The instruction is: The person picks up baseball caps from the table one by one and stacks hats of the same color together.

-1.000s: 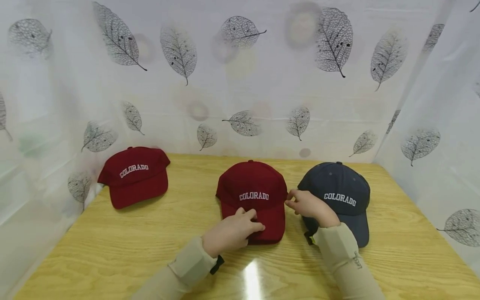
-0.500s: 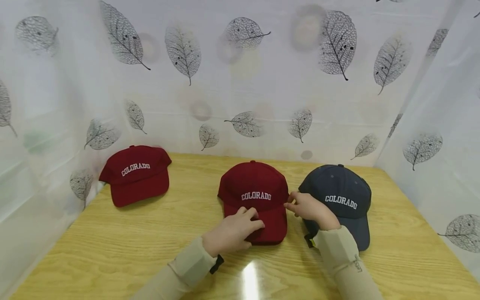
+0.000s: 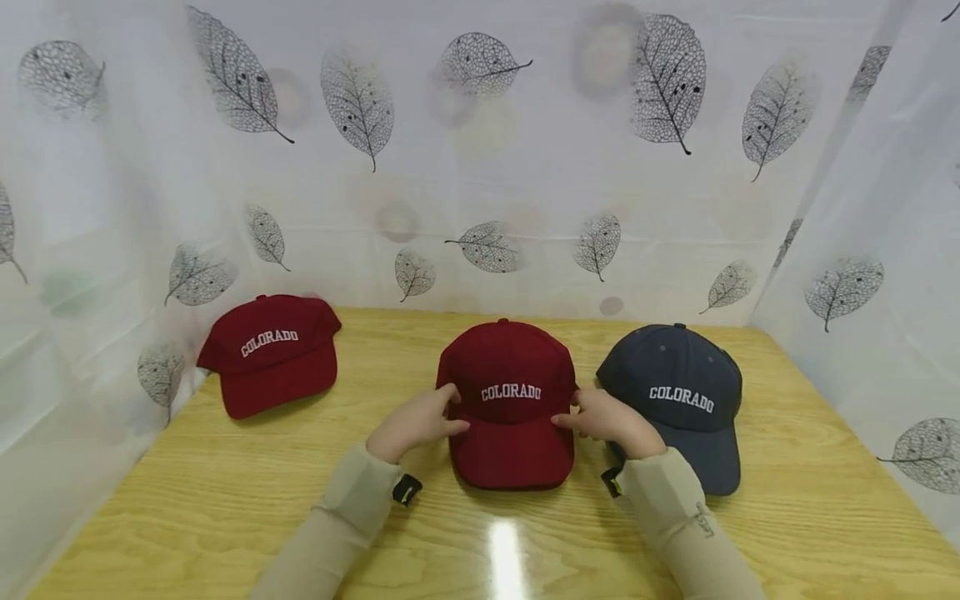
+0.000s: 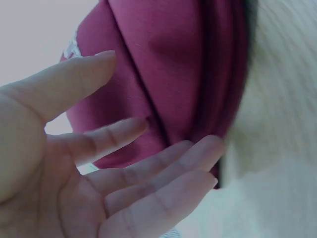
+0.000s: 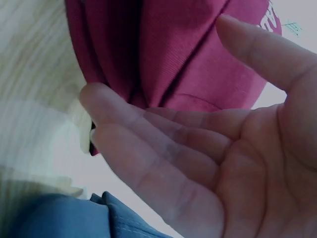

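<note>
A dark red baseball cap point(image 3: 512, 446) lettered COLORADO stands on the table between both hands, its brim toward me. My left hand point(image 3: 415, 425) is at its left side, thumb beside the brim's base. In the left wrist view the fingers point(image 4: 163, 198) lie fairly straight along the cap's side, and several stacked red edges point(image 4: 225, 64) show along the brim. My right hand point(image 3: 609, 419) is at the cap's right side, its thumb over the brim's base. The right wrist view shows its fingers point(image 5: 148, 153) extended and loosely bent by the red cloth.
A navy COLORADO cap point(image 3: 667, 375) stands just right of the red one, partly behind my right hand. Another red cap point(image 3: 277, 379) lies at the back left of the wooden table point(image 3: 300, 483). A leaf-patterned white curtain point(image 3: 540, 167) encloses the back and sides.
My left hand has left the front of the middle cap's brim and moved to its left side. My right thumb has come over the brim's right edge. The caps stay in place.
</note>
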`<state>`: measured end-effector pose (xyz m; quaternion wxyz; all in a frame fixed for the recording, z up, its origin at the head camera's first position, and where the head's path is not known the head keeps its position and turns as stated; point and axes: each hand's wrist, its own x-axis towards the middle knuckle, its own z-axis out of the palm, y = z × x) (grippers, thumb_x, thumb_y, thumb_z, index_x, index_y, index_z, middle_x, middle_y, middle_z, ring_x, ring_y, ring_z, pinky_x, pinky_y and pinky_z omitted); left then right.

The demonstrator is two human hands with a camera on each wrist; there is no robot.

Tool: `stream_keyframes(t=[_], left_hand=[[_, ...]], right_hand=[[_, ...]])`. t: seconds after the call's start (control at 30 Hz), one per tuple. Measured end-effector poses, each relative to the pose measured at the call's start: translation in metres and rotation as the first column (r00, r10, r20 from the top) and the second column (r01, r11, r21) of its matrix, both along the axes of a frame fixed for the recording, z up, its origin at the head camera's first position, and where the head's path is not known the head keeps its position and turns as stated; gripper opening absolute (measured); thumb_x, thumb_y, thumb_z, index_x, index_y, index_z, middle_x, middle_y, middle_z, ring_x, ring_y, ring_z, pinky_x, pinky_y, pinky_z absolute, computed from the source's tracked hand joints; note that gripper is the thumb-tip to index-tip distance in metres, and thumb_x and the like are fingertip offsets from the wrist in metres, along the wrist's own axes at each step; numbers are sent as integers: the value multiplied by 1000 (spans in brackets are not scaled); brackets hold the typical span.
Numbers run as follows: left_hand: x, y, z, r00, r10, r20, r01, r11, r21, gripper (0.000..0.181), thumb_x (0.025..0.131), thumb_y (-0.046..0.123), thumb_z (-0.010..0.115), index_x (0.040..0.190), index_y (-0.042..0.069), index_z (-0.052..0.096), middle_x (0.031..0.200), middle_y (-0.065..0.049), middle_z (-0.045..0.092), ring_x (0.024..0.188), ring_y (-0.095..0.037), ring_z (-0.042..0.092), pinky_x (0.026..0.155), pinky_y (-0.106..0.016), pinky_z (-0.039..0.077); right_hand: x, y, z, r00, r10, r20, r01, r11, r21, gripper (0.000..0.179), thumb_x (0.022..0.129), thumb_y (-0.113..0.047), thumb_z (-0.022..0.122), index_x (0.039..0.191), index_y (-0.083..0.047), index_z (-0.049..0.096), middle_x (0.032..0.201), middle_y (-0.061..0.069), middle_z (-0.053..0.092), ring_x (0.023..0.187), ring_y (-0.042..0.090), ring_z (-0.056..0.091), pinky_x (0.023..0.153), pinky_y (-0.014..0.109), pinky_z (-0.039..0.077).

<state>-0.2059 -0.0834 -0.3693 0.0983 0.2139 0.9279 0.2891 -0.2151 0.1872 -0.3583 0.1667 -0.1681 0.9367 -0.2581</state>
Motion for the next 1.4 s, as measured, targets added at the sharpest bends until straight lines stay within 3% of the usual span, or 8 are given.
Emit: stream_keyframes(t=[0.1, 0.27, 0.5, 0.77, 0.93, 1.07, 1.17, 1.4], left_hand=[[-4, -3, -5, 997, 31, 72, -35, 998, 48, 36, 80, 21, 66, 101, 0, 45, 68, -5, 50, 56, -14, 49, 53, -27, 41], [-6, -2, -9, 983, 62, 170, -87, 986, 142, 39, 79, 13, 67, 100, -1, 39, 71, -8, 49, 53, -17, 52, 50, -27, 44], [-6, 1, -12, 983, 96, 158, -118, 984, 135, 41, 77, 10, 68, 102, -3, 39, 74, -10, 50, 52, -17, 53, 50, -27, 45], [-5, 1, -11, 975, 105, 196, -136, 979, 152, 48, 78, 9, 67, 109, -7, 35, 79, -13, 51, 52, -16, 52, 50, -28, 46], [-5, 1, -10, 988, 101, 118, -109, 992, 62, 72, 72, 22, 74, 118, -12, 31, 96, -22, 55, 73, -22, 57, 64, -32, 46], [-3, 2, -10, 993, 103, 55, -104, 995, 4, 78, 70, 24, 75, 121, -13, 30, 107, -28, 52, 92, -29, 55, 77, -38, 44], [-1, 4, -9, 993, 109, 49, -108, 994, -22, 84, 70, 24, 75, 125, -14, 26, 108, -28, 51, 91, -28, 55, 78, -39, 43], [0, 5, -9, 991, 124, 42, -122, 992, -38, 86, 69, 25, 75, 126, -14, 24, 108, -28, 52, 92, -28, 55, 79, -39, 43]], right_hand=[[-1, -1, -4, 1000, -6, 9, 6, 1000, 2, 21, 85, -22, 59, 85, -1, 58, 60, 4, 53, 53, 14, 51, 49, 27, 41], [-3, -2, -8, 996, -32, 88, 37, 998, -56, 22, 86, -18, 58, 91, 3, 57, 65, 5, 53, 56, 20, 56, 52, 31, 47], [-3, -4, -10, 996, -10, 88, 16, 998, -60, 17, 87, -17, 57, 82, -1, 54, 59, 2, 48, 49, 13, 48, 49, 26, 40], [1, -9, -11, 999, 12, 35, -11, 999, -43, 30, 81, -29, 64, 80, -1, 52, 63, 4, 51, 51, 13, 50, 50, 26, 42], [3, -13, -11, 1000, 15, -4, -15, 1000, -23, 31, 78, -30, 66, 73, -4, 51, 57, 2, 47, 48, 12, 47, 48, 26, 39], [5, -16, -9, 999, 18, -31, -18, 1000, 0, 32, 77, -29, 68, 67, -6, 48, 54, -1, 40, 46, 11, 39, 46, 24, 32], [6, -18, -8, 999, 17, -39, -16, 1000, 19, 33, 76, -29, 69, 67, -6, 47, 54, -2, 36, 47, 11, 36, 45, 24, 29], [6, -18, -8, 1000, -3, -23, 4, 1000, 31, 33, 75, -29, 70, 75, -2, 50, 60, 2, 42, 53, 14, 40, 48, 26, 32]])
